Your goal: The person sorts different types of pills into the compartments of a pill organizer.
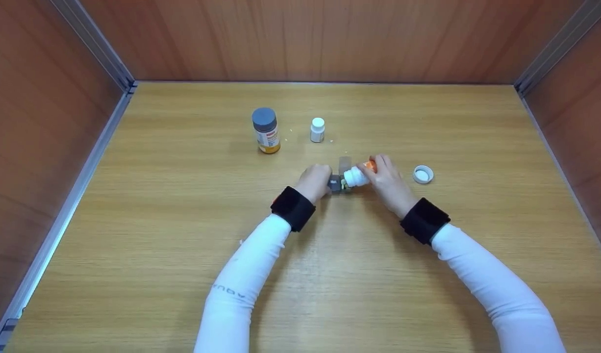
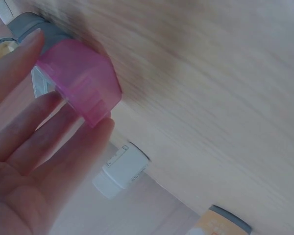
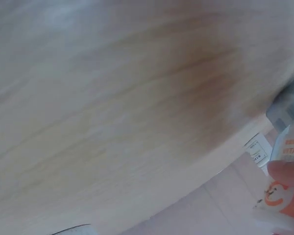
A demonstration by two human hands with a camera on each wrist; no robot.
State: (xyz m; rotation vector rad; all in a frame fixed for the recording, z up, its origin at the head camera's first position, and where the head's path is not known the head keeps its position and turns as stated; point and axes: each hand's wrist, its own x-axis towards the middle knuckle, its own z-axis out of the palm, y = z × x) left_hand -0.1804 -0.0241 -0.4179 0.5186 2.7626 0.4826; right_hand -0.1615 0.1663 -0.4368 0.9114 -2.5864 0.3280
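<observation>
My left hand [image 1: 314, 182] grips one end of a pill organizer [image 1: 334, 183] at the middle of the table, fingers and thumb about its sides. In the left wrist view the organizer's pink section [image 2: 81, 78] lies between the fingers, with a grey section beyond. One clear lid [image 1: 345, 163] stands raised. My right hand [image 1: 388, 184] holds a white and orange vitamin bottle [image 1: 357, 176], tipped so that its mouth is at the organizer. Light greenish pieces [image 1: 344, 184] show at the mouth. In the right wrist view the bottle [image 3: 284, 196] is partly cut off.
A white bottle cap [image 1: 423, 174] lies upturned right of my right hand. Farther back stand a dark-lidded amber bottle [image 1: 266, 131] and a small white bottle [image 1: 317, 130]. Small pale bits lie around them. Wooden panels [image 1: 300, 39] border the table at the back and sides.
</observation>
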